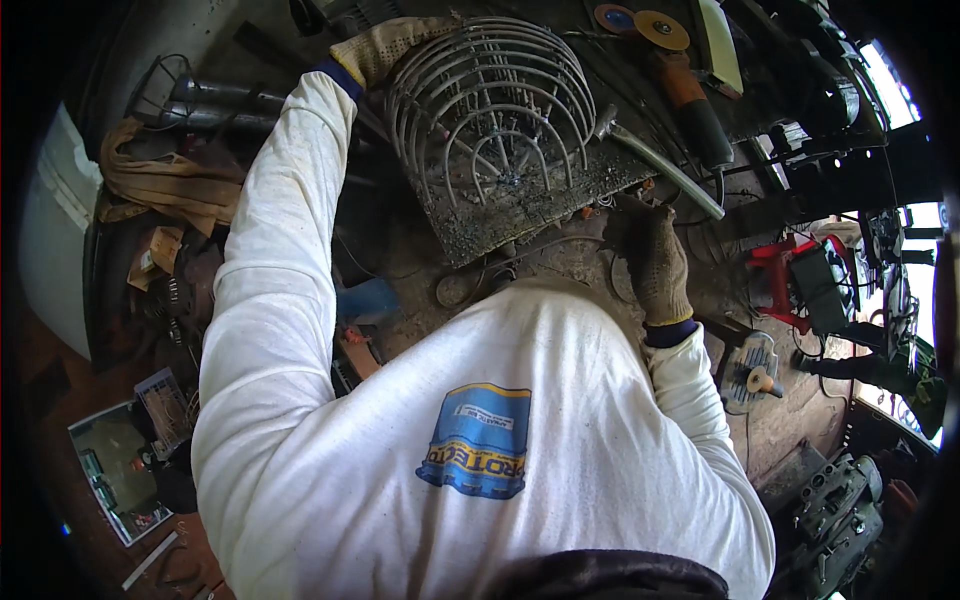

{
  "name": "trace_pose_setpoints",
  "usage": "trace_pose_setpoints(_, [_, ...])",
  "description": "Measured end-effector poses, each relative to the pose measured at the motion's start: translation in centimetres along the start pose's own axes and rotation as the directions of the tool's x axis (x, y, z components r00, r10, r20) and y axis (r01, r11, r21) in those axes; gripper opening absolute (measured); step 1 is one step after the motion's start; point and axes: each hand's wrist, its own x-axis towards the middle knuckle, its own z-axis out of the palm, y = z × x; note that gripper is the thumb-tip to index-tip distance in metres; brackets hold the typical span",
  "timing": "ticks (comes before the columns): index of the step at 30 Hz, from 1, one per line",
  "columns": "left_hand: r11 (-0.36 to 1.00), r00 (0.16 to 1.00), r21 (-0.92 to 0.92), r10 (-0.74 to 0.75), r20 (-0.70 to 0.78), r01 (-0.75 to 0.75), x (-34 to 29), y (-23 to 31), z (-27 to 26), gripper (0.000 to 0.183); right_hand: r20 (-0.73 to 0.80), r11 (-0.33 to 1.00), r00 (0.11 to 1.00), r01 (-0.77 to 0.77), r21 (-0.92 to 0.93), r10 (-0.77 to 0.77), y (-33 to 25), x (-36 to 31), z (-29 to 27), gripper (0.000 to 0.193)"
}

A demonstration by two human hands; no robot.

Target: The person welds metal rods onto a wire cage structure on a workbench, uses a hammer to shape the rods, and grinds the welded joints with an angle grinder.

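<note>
Up at the far left of the bench, your left hand point(385, 55) is right at the wire cage point(487, 117), the gloved fingers stretched along its upper left edge and against the outermost rods. The fingertips blend into the rods there, so whether they're clamped round the metal or simply resting on it, I cannot tell. The cage itself, rounded, with bent rods curving one inside another, sits on a grimy metal plate point(465, 232), dark crumbs scattered about its near side.

Over to your right hand point(657, 265): gloved too, it's lower and closer to your body, just off the plate's right corner and well apart from the cage. Its fingers point away from you into dark shadow, the glove blackened there; together or apart, holding something or not, I cannot tell.

Just beyond that hand lies a hammer point(668, 170), its metal handle slanting down toward it, the head close beside the cage's right side. Farther right, there's an orange-and-black angle grinder point(690, 100) with a tan disc point(661, 30) at its far end. Off to your right stands a red frame point(775, 280), well clear of both gloves.
</note>
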Motion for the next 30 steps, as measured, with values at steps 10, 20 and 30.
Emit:
trace_pose_setpoints(10, [0.996, 0.995, -0.007, 0.086, 0.051, -0.086, 1.1, -2.4, -0.8, 0.047, 0.047, 0.999, 0.999, -0.013, 0.031, 0.012, 0.2, -0.1, -0.8, 0.062])
trace_pose_setpoints(20, [0.982, 0.982, -0.077, 0.176, 0.072, -0.171, 1.8, -4.6, -1.8, 0.049, 0.007, 0.999, 1.0, -0.006, -0.034, 0.006, 0.4, 0.1, -0.6, 0.063])
trace_pose_setpoints(30, [0.945, 0.95, -0.144, 0.305, 0.073, -0.292, 3.1, -7.7, -1.7, 0.052, -0.013, 0.999, 1.0, 0.004, -0.034, -0.005, 0.7, 0.4, -1.2, 0.062])
